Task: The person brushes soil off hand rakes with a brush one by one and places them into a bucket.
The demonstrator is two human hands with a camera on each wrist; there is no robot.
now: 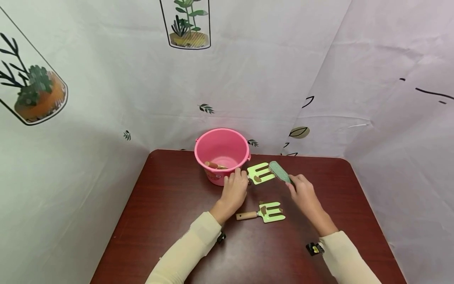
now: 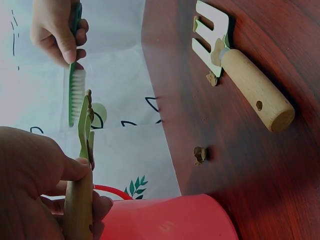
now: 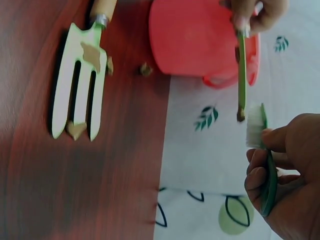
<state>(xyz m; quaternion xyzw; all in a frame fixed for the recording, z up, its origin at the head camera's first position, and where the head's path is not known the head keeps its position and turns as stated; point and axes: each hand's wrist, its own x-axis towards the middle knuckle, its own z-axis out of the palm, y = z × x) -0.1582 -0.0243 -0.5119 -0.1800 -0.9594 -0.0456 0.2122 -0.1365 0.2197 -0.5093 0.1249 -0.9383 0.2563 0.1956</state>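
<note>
My left hand (image 1: 234, 191) grips the wooden handle of a garden hand fork (image 2: 78, 205), its green tines raised above the table and smeared with brown dirt. In my right hand (image 1: 306, 197) is a green brush (image 1: 278, 171) with white bristles, held by its handle. The bristles face the fork's tines and stand close to the tips. A second hand fork (image 1: 246, 215) lies on the table in front, its green head patched with brown. Beside my left hand stands a pink bucket (image 1: 214, 177).
Inside the bucket lies a tool with a wooden handle (image 1: 211, 165). Small brown clumps (image 2: 200, 154) of dirt are on the dark red wooden table (image 1: 170, 221). A white patterned cloth (image 1: 248, 86) hangs behind the table and along its sides.
</note>
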